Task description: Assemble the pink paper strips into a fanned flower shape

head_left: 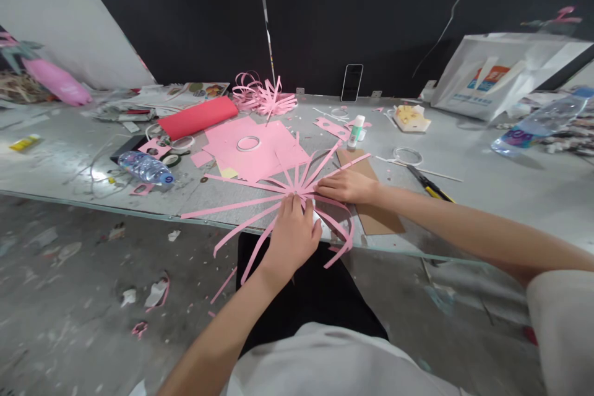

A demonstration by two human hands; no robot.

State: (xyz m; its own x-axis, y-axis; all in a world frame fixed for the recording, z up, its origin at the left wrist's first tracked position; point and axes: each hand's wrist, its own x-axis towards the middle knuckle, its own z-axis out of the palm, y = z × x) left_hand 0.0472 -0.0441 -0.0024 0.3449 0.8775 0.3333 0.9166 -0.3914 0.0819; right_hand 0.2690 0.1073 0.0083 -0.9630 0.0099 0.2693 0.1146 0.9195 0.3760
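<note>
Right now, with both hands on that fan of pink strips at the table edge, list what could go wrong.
1. The pink paper strips overhang the table edge; a knee or sleeve may bend or tear them.
2. The left hand and right hand press only the centre, so loose strips could shift.
3. The utility knife lies close beside the right forearm and might get knocked.

Grey table (487, 198), pink paper strips (260, 201), bottle (145, 168)

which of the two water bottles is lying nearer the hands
The clear bottle with the blue cap, left of the pink sheets; the other bottle lies far right by the white bag.
</note>
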